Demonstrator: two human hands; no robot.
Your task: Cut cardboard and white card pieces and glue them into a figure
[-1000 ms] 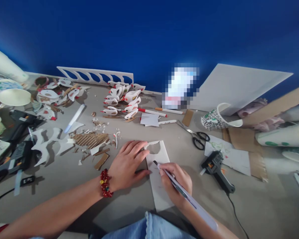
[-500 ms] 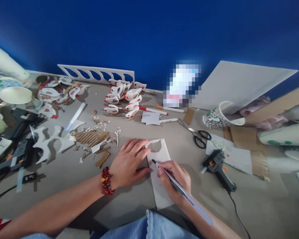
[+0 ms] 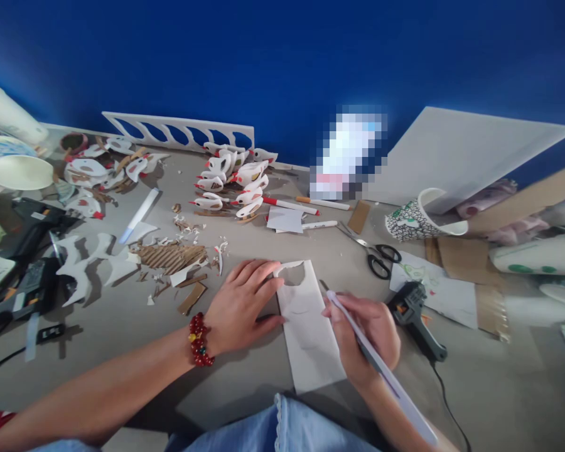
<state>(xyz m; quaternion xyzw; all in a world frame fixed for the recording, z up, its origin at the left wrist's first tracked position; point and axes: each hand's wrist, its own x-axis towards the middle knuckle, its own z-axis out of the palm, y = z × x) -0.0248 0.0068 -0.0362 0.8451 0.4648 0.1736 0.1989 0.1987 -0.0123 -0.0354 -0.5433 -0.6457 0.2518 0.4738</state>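
A white foam board strip (image 3: 308,361) lies on the table before me, with a curved cutout at its far end and faint curved lines on its face. My left hand (image 3: 245,307) rests flat, fingers spread, its fingertips touching the strip's left edge. A red bead bracelet (image 3: 200,339) is on that wrist. In my right hand (image 3: 370,333) is a slim whitish craft knife (image 3: 381,370), gripped like a pen. Its thin dark tip is just past the strip's right edge; whether it touches anything I cannot tell.
White bird cutouts with red beaks (image 3: 249,172) stand in rows at the back. Scissors (image 3: 379,257), a glue gun (image 3: 414,320) and a patterned paper cup (image 3: 405,223) are to the right. Corrugated cardboard scraps (image 3: 169,257) and more glue guns (image 3: 31,289) lie left.
My right hand has moved right with the craft knife, off the middle of the strip, uncovering its lower part. My left hand has stayed in place on the strip's edge.
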